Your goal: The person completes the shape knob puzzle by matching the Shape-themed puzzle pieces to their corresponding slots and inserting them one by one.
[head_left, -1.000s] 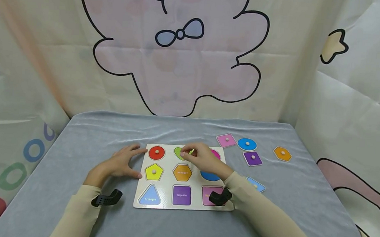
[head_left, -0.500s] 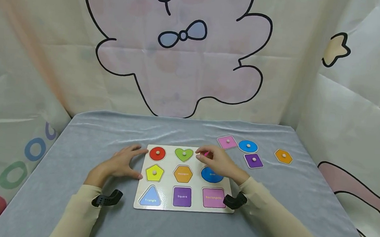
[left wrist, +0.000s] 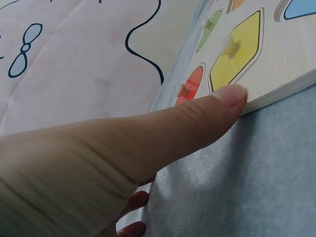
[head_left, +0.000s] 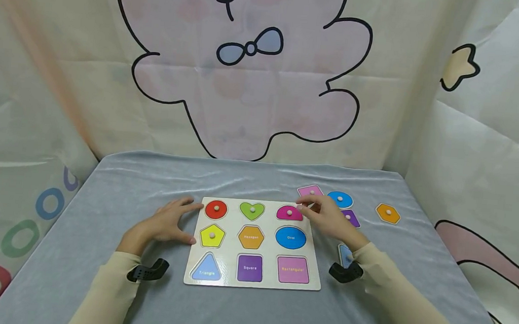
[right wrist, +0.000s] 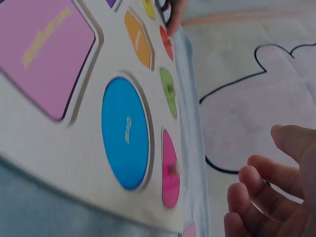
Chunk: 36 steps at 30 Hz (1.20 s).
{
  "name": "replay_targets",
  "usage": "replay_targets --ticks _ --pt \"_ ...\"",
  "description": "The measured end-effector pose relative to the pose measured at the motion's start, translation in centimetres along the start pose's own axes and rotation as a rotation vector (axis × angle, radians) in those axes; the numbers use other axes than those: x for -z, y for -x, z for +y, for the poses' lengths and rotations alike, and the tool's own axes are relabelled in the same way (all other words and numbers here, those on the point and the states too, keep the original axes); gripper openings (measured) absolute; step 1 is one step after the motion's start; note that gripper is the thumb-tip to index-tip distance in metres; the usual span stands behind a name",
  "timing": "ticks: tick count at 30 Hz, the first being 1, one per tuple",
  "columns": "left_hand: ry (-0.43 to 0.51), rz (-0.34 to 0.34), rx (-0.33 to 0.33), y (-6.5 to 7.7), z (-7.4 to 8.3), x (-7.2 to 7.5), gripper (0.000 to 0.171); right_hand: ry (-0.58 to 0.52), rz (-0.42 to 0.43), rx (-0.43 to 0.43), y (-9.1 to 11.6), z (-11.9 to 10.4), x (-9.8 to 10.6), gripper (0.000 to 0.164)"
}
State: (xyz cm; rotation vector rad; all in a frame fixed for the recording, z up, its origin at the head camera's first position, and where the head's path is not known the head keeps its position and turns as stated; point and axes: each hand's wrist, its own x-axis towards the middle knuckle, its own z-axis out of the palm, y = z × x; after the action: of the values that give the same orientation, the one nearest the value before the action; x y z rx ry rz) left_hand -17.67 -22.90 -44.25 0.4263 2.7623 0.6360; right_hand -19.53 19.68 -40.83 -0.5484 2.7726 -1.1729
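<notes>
A white puzzle board (head_left: pixel 228 271) lies on the grey cloth. My left hand (head_left: pixel 165 224) rests at its left edge, thumb and a fingertip against the side, thumb right at the corner of the yellow pentagon (left wrist: pixel 239 47) in the left wrist view. Over the board's far right corner hovers my right hand (head_left: pixel 328 219), fingers loosely bent and holding nothing. Just left of it, the magenta semicircle (head_left: pixel 286 213) sits in its slot, knob up. The red circle (head_left: pixel 216 209) and green heart (head_left: pixel 252 211) fill the rest of that row. The hexagon, oval, triangle, square and rectangle slots hold no knobbed pieces.
Loose knobbed pieces lie right of the board: a pink rectangle (head_left: pixel 308 190), a blue oval (head_left: pixel 341 199), a purple square (head_left: pixel 351 218) partly behind my right hand, an orange hexagon (head_left: pixel 388 213) and a blue triangle (head_left: pixel 344 255) partly covered by the sleeve. Printed curtains (head_left: pixel 245 105) stand behind.
My right hand has moved right, from the green heart past the magenta semicircle, leaving the semicircle uncovered in its slot. The left hand has stayed at the board's edge.
</notes>
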Motion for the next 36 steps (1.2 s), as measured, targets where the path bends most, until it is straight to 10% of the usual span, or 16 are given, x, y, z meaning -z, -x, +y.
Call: replay_targets --ticks 36 --pt "0.004 0.008 -0.013 0.0 0.0 -0.2 0.095 0.157 0.257 -0.104 4.7 13.6 9.8 0.03"
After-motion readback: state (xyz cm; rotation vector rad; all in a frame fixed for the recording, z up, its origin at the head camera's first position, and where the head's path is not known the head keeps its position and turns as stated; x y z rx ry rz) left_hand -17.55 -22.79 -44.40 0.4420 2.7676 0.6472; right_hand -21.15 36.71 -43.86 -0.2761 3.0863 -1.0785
